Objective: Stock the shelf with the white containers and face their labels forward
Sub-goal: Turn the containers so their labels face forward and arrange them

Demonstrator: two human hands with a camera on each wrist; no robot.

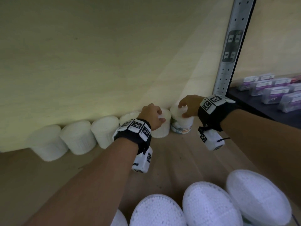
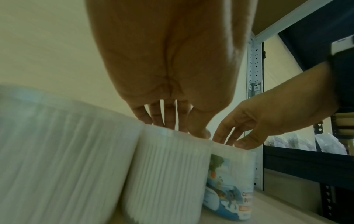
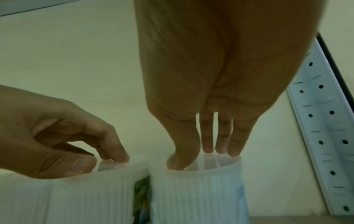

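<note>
A row of white ribbed containers stands along the back wall of the wooden shelf [image 1: 175,154]. My left hand [image 1: 158,115] grips the lid of one plain-sided container [image 1: 161,129] from above, thumb in front and fingers curled behind. My right hand [image 1: 183,110] grips the lid of the rightmost container [image 1: 182,126], whose blue label [image 1: 185,128] faces partly forward and right. In the left wrist view my left hand [image 2: 178,130] sits on its container [image 2: 168,174], beside the labelled one [image 2: 229,181]. The right wrist view shows my right hand [image 3: 199,159] on its container [image 3: 197,194].
Three more white containers [image 1: 78,137] line the wall to the left. Several containers [image 1: 210,206] lie close below me, lids up. A perforated metal post [image 1: 228,62] bounds the shelf on the right. Beyond it a dark shelf [image 1: 254,108] carries purple packets [image 1: 276,92].
</note>
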